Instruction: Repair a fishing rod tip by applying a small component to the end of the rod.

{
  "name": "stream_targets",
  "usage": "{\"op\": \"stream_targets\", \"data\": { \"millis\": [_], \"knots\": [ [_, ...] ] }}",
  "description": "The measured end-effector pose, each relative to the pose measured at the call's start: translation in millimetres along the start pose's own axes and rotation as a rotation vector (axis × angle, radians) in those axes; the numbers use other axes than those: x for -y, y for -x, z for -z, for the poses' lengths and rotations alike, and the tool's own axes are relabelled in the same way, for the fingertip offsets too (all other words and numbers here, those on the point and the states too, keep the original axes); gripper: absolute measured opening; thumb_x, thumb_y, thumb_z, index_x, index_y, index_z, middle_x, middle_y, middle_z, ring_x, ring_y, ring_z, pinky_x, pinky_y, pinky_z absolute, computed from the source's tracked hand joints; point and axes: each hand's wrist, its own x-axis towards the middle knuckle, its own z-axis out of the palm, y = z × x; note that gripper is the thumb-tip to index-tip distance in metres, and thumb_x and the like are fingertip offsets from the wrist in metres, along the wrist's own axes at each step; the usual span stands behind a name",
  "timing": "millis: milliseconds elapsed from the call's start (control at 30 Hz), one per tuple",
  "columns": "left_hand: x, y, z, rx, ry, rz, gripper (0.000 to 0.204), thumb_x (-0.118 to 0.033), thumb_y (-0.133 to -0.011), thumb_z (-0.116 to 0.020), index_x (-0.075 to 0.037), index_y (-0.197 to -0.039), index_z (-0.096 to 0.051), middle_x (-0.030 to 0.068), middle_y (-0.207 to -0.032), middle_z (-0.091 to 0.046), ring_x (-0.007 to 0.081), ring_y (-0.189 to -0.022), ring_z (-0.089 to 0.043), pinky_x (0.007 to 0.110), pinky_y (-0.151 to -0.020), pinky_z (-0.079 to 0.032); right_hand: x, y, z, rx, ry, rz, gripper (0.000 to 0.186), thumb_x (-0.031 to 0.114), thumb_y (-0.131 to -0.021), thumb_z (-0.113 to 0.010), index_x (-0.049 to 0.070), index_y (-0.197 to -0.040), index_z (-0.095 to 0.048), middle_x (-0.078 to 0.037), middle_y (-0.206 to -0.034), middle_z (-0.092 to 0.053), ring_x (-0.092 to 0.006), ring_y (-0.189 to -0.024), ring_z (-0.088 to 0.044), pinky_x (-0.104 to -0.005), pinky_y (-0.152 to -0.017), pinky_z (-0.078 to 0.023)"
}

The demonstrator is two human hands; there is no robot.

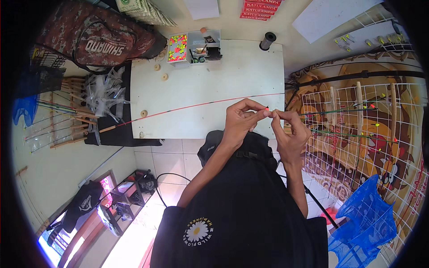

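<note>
Both hands meet over the near right part of the white table (187,120). My left hand (241,120) pinches a small bright red-orange bead-like piece (267,109) with a dark tip between thumb and fingers. Right beside it, my right hand (291,129) has thumb and forefinger pressed together. Whatever sits in that pinch is too small to make out. Behind my hands, a thin red rod (187,106) with dark bands lies slantwise across the table. Its wooden handle (107,129) sticks out past the left edge.
A divided white box (195,62) with red and yellow pieces stands at the back, and a dark cylinder (267,41) at the back right. Small wooden rings (144,113) lie on the left. A white wire rack (348,134) and blue net (366,223) flank my right side.
</note>
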Motion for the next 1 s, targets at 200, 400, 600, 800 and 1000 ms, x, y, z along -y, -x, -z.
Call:
{"op": "stream_targets", "data": {
  "millis": [200, 400, 600, 800, 1000],
  "knots": [
    [-2, 0, 6, 0.033, -0.304, -0.083, 0.012, -0.005, -0.08, -0.077, 0.0, -0.086, -0.068, 0.0022, -0.072, -0.065, 0.0017, -0.051, -0.043, 0.018, -0.043, -0.029, -9, 2, 0, 0.084, -0.137, -0.12, 0.01, 0.001, -0.083, -0.069, -0.005, -0.091, -0.066, -0.012, -0.08, -0.071, -0.0169, -0.076, -0.069, -0.0261, -0.072, -0.052],
    [-1, -1, 8, 0.089, -0.337, -0.235, 0.012, -0.01, -0.081, -0.077, -0.001, -0.086, -0.071, -0.0037, -0.066, -0.06, -0.0011, -0.051, -0.036, 0.018, -0.046, -0.025, -5, 2, 4, 0.157, -0.493, -0.4, 0.007, -0.001, -0.088, -0.064, -0.005, -0.094, -0.065, -0.01, -0.089, -0.069, -0.0147, -0.083, -0.067, -0.0264, -0.077, -0.052],
    [-4, 1, 4, 0.061, -0.224, -0.059, 0.017, -0.014, -0.086, -0.073, -0.001, -0.096, -0.069, -0.0028, -0.07, -0.061, -0.0009, -0.053, -0.039, 0.017, -0.046, -0.028, -17, 8, -2, 0.154, -0.548, -0.341, 0.008, -0.002, -0.088, -0.064, -0.006, -0.095, -0.065, -0.01, -0.09, -0.069, -0.0144, -0.083, -0.066, -0.0262, -0.079, -0.051],
    [-10, -2, 8, 0.15, -0.208, 0.036, 0.017, -0.015, -0.087, -0.072, 0.0, -0.095, -0.066, -0.0009, -0.072, -0.062, 0.0011, -0.055, -0.042, 0.018, -0.047, -0.028, -19, 8, -1, 0.163, -0.557, -0.324, 0.009, -0.001, -0.088, -0.064, -0.005, -0.096, -0.066, -0.01, -0.091, -0.069, -0.0151, -0.083, -0.066, -0.0269, -0.077, -0.052],
    [-19, -5, 4, 0.136, -0.301, -0.087, 0.012, -0.011, -0.086, -0.071, -0.002, -0.09, -0.064, -0.0016, -0.082, -0.062, 0.0002, -0.056, -0.042, 0.018, -0.049, -0.031, -29, 8, -3, 0.159, -0.385, -0.284, 0.011, 0.004, -0.086, -0.067, -0.002, -0.095, -0.07, -0.009, -0.088, -0.071, -0.0128, -0.078, -0.066, -0.0258, -0.072, -0.051]
  ]
}}
